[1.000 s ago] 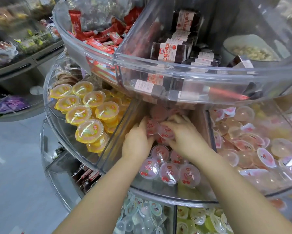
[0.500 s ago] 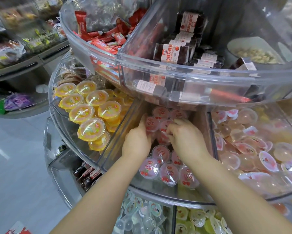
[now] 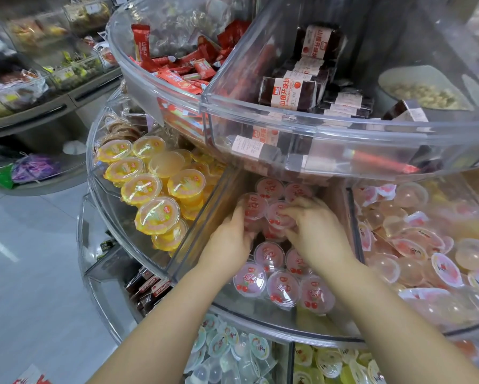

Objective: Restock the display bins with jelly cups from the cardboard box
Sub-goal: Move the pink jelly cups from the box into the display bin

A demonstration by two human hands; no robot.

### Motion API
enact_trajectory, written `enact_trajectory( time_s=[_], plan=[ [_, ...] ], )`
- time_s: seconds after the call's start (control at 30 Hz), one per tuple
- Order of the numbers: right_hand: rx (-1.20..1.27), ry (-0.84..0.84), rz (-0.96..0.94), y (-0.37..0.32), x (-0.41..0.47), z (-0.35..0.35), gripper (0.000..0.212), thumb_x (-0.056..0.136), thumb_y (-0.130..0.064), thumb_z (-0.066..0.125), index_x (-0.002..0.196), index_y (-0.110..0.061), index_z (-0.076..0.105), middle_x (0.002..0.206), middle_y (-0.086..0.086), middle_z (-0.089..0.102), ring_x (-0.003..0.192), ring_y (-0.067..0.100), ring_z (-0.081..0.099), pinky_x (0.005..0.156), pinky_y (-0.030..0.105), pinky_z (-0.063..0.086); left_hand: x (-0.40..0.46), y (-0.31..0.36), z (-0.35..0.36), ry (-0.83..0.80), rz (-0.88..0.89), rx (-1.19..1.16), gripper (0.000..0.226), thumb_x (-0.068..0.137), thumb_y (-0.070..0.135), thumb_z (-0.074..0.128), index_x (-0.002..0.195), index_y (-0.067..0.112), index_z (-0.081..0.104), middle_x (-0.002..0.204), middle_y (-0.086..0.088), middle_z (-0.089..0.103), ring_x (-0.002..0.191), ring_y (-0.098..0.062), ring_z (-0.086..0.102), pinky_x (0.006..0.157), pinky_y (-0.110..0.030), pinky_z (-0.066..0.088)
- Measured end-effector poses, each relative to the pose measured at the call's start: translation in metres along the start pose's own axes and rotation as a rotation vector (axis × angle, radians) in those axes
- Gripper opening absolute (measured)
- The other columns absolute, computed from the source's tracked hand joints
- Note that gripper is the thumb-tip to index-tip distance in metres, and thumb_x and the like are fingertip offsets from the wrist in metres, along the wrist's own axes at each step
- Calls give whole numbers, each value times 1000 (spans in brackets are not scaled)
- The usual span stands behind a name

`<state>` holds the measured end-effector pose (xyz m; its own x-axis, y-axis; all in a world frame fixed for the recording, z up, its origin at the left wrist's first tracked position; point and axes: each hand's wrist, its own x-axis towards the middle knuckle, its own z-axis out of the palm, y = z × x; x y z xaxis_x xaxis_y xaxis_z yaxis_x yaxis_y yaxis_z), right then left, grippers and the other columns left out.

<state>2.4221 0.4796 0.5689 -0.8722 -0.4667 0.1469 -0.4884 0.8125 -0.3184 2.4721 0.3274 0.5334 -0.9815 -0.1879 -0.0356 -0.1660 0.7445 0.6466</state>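
Both hands are deep in the middle bin of the clear plastic display, stacking red cherry jelly cups toward the far end under the upper tier. The left hand is cupped against the left side of one raised cup, fingers curled on its wall, and the right hand is closed over the neighbouring cup from the right, so each is gripping a cup rather than hanging loose. More of the same cups sit in a row at the near end of that bin, lids up. No cardboard box in sight from here. These things look light, with thin stiff plastic shells and peel-off film lids, so I'd guess they're a bit slippery and will dent or pop if squeezed; best grab is around the side wall or under the rim, not pressing on the film. Left bin holds yellow fruit cups, right bin has pale pinkish ones. Labels: the cherry lids show red cherries but the writing is too small to read. The dark bars in the upper tier read 山楂开味块, with small Latin lettering underneath that I can't make out. Red snack sticks beside them have text I can't read.
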Motion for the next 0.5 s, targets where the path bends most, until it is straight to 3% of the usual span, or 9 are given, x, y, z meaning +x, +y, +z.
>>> enact_trajectory(
  time_s=[0.17,0.27,0.37,0.5],
  plan=[
    [-56,3,-33,-3,-1,0,26,76,-19,71,101,-14,71,97,7,65,97,30,56,78,35,47,-2,-5,1,28,32,-33,75,89,24,56,145,34,8,125,-8,58,101,-26,61,78,-28,45],
    [-57,-43,-13,-2,-1,-1,39,74,-23,74,112,-18,66,106,5,62,105,28,53,87,35,45,-2,-4,-2,-6,14,24,73,89,26,55,147,28,11,127,-9,56,103,-26,60,78,-29,45],
    [85,-53,58,-1,-4,-8,58,67,-31,79,121,-23,59,119,0,58,114,22,47,94,27,37,-9,2,-13,-22,54,23,77,87,26,57,146,35,8,131,-4,54,108,-24,58,82,-30,46],
    [350,62,68,-13,-22,-25,28,74,-32,74,100,-31,63,94,-21,56,87,-5,49,76,1,33,-47,2,-40,124,139,-106,57,86,30,59,135,43,33,130,15,53,114,-3,52,94,-25,45]
  ],
)
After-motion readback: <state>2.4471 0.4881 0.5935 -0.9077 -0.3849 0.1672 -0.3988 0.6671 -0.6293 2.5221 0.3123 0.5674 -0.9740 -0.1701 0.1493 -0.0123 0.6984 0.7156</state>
